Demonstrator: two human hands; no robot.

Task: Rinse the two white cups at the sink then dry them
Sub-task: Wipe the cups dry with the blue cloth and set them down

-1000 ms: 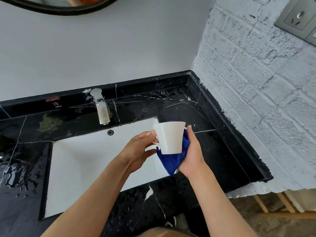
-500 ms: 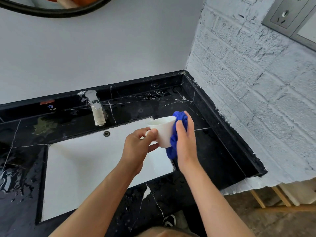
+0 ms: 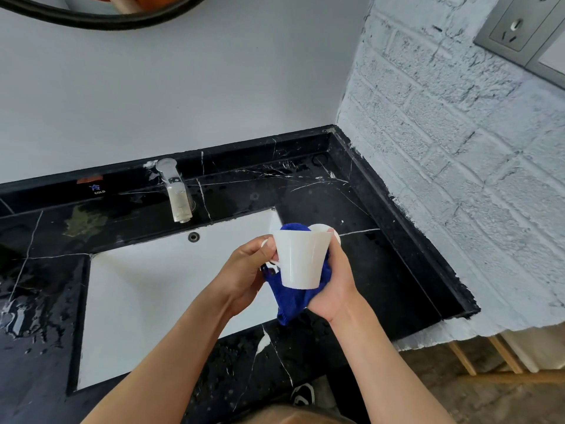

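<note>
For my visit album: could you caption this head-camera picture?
Over the white sink, the left hand holds a white cup by its handle while the right hand presses a blue cloth against it.

I've turned the cup (image 3: 301, 258) back side-on; my right hand (image 3: 334, 289) has slid from its rim down under it, cloth (image 3: 290, 301) bunched below.

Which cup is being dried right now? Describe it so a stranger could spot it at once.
Start at the white sink basin set in the black marble counter; both hands meet over its right edge. The cup being dried is the upright white one, its handle pinched by the left hand and the blue cloth pressed to it by the right hand. The second cup only peeks out behind it.
</note>
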